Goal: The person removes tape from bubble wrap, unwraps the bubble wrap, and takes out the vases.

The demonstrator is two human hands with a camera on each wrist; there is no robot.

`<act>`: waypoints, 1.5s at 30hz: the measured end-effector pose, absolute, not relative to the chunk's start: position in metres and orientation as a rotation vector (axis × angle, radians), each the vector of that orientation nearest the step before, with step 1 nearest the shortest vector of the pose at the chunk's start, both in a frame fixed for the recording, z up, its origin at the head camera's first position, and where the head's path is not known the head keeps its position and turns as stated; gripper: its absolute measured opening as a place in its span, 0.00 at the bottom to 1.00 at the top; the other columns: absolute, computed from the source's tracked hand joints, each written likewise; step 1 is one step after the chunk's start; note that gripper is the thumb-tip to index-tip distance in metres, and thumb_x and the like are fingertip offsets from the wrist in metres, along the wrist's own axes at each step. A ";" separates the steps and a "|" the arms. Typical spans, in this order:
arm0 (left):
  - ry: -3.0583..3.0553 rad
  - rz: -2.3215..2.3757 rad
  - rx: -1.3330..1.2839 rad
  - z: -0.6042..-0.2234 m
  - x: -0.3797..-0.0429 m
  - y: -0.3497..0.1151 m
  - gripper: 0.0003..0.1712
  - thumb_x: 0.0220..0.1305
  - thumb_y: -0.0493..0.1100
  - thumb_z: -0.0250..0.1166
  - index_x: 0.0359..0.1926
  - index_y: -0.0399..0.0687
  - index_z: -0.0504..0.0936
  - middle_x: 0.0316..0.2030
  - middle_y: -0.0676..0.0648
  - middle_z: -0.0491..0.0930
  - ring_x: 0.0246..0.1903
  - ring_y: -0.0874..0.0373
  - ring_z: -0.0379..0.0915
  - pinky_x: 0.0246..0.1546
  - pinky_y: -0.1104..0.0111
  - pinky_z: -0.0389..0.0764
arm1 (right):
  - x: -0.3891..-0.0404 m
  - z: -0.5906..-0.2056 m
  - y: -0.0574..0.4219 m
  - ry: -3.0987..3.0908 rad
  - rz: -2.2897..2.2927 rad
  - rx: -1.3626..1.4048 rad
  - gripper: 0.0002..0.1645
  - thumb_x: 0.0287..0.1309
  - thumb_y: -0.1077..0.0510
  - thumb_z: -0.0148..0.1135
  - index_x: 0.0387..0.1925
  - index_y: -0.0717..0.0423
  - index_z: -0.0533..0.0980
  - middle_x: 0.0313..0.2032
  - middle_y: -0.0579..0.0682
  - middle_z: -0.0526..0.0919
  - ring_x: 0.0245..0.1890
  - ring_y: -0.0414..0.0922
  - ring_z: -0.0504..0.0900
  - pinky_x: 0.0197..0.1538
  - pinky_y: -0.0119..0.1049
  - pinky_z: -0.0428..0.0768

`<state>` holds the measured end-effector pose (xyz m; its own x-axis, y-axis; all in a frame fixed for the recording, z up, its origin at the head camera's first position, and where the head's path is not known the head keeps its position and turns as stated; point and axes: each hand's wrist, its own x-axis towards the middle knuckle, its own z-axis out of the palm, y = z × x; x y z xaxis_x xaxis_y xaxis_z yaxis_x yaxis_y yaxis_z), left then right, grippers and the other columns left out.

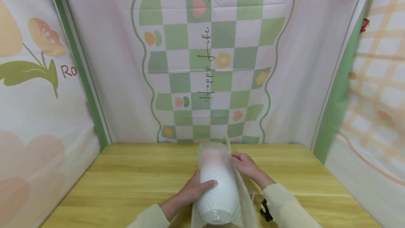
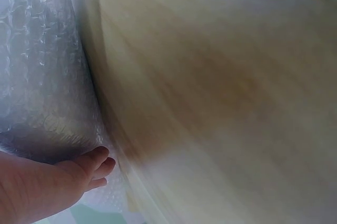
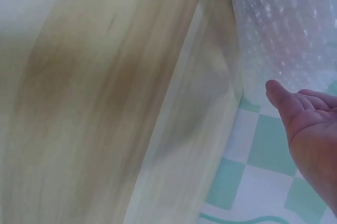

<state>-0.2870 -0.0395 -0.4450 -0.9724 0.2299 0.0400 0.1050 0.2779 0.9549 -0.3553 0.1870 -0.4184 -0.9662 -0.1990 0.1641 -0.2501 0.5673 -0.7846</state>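
A thick roll-shaped bundle of bubble wrap (image 1: 218, 189) lies on the table, its far end showing a pinkish tint through the layers. What is inside is hidden. My left hand (image 1: 196, 187) grips the bundle's left side, thumb across the top; in the left wrist view the bubble wrap (image 2: 42, 61) rises beside that hand (image 2: 47, 187). On the right, my right hand (image 1: 245, 164) pinches the loose edge of the wrap near the far end. In the right wrist view the right hand (image 3: 310, 124) is against the bubble wrap (image 3: 284, 29), some fingers partly hidden.
A small black object (image 1: 266, 210) lies by the right sleeve, partly covered. The wood-grain table (image 1: 142, 175) ends at a hanging cloth (image 1: 177, 83) with green checks at the back. Printed cloths hang along the left and right sides.
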 end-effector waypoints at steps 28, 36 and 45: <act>2.389 1.814 0.300 -0.444 -0.285 -0.040 0.52 0.57 0.57 0.68 0.73 0.38 0.54 0.56 0.33 0.71 0.50 0.41 0.72 0.46 0.47 0.78 | -0.339 -0.419 0.215 -2.796 1.499 0.382 0.29 0.73 0.57 0.47 0.60 0.83 0.63 0.59 0.75 0.68 0.59 0.66 0.69 0.58 0.55 0.72; 2.388 1.813 0.309 -0.444 -0.286 -0.040 0.52 0.58 0.56 0.68 0.73 0.39 0.54 0.57 0.33 0.71 0.50 0.40 0.72 0.45 0.47 0.78 | -0.331 -0.421 0.225 -2.784 1.598 0.341 0.34 0.75 0.46 0.43 0.57 0.77 0.70 0.42 0.66 0.79 0.50 0.59 0.77 0.53 0.53 0.76; 2.394 1.806 0.296 -0.443 -0.285 -0.040 0.52 0.57 0.57 0.69 0.73 0.38 0.54 0.57 0.32 0.71 0.51 0.39 0.71 0.46 0.46 0.78 | -0.323 -0.421 0.232 -2.852 1.414 0.465 0.38 0.66 0.51 0.59 0.59 0.83 0.64 0.57 0.76 0.70 0.58 0.69 0.69 0.59 0.58 0.70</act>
<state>-0.2849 -0.0405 -0.4426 -0.9726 0.2320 0.0160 0.0790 0.2652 0.9609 -0.3231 0.2319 -0.4205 -0.9555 -0.2889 0.0598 -0.2226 0.5727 -0.7889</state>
